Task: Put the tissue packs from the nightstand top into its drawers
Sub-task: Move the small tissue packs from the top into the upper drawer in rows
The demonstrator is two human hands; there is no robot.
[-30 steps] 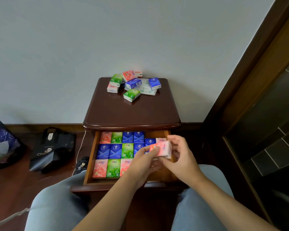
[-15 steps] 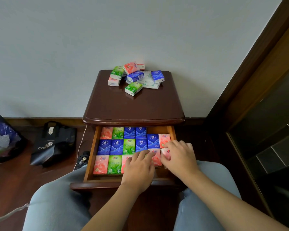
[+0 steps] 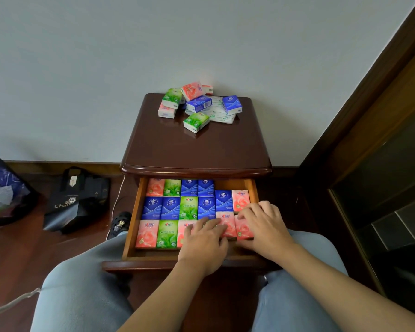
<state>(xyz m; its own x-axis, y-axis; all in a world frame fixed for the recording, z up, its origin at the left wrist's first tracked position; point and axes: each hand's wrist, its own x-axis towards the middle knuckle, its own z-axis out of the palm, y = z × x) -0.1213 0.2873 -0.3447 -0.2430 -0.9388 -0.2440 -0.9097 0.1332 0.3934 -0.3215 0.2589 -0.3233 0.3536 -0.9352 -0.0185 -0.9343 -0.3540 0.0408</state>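
The dark wooden nightstand (image 3: 194,152) has its top drawer (image 3: 132,224) pulled out, filled with rows of pink, green and blue tissue packs lying flat. My left hand (image 3: 205,240) rests palm down on the front row, fingers spread over a pink pack (image 3: 225,224). My right hand (image 3: 265,226) lies flat beside it, fingertips pressing another pink pack (image 3: 243,230) at the drawer's right end. Neither hand grips anything. A loose pile of several tissue packs (image 3: 197,105) sits at the back of the nightstand top.
A black paper bag (image 3: 74,200) and a mesh bin (image 3: 3,185) stand on the wood floor at left. A white cable (image 3: 116,200) runs down beside the nightstand. A dark door frame (image 3: 369,111) rises at right. My knees flank the drawer.
A second ago both hands held a pink pack above the drawer's right side. It now lies in the front row, and both hands have flattened onto the packs.
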